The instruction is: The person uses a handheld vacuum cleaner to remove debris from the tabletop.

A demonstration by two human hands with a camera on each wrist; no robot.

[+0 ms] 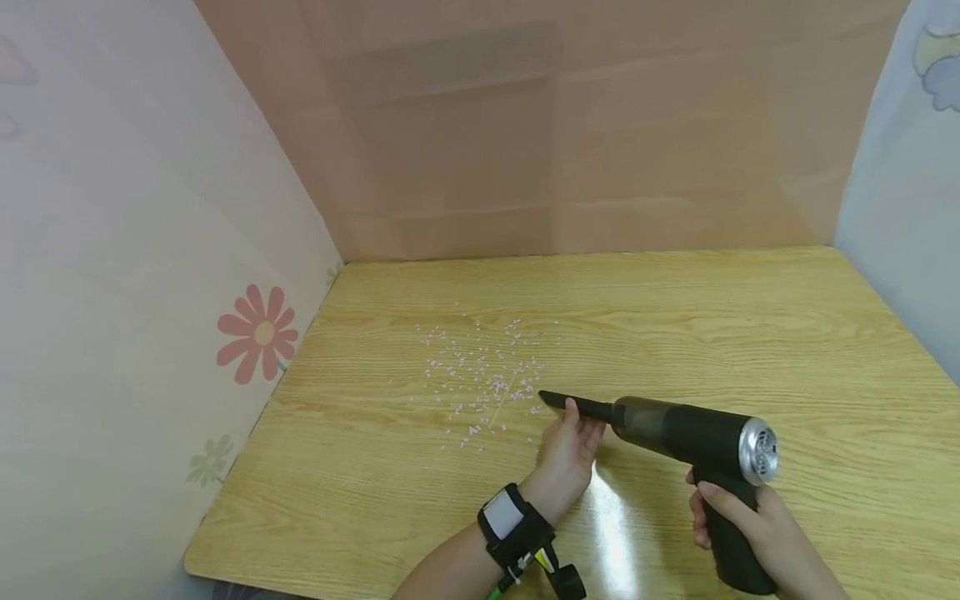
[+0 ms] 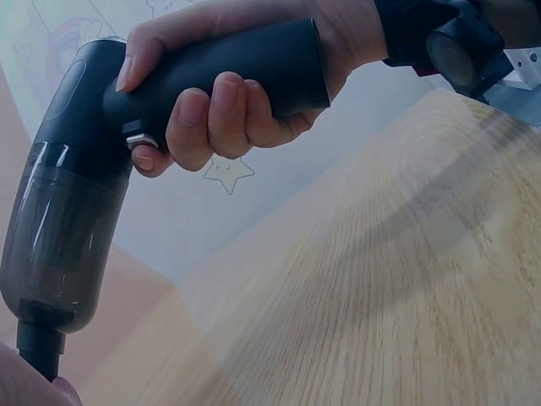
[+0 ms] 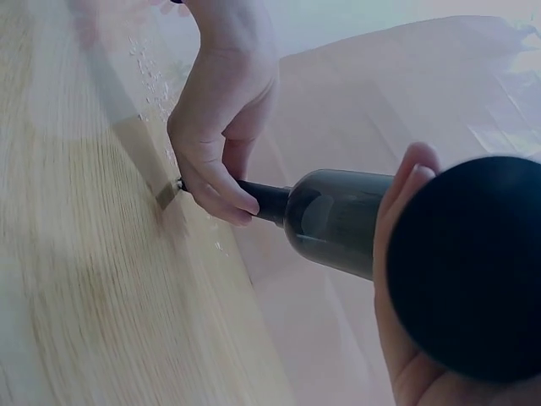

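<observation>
Handheld vacuum: your right hand grips its handle; left hand pinches the nozzle. Paper scraps: scattered on desk. Keep nozzle low and steady.

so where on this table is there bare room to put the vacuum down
Bare wood runs along the table's right side and back edge, beyond the handheld vacuum. The near-left corner is bare too. It is crowded at centre-left, where pink paper scraps lie by the left hand.
</observation>
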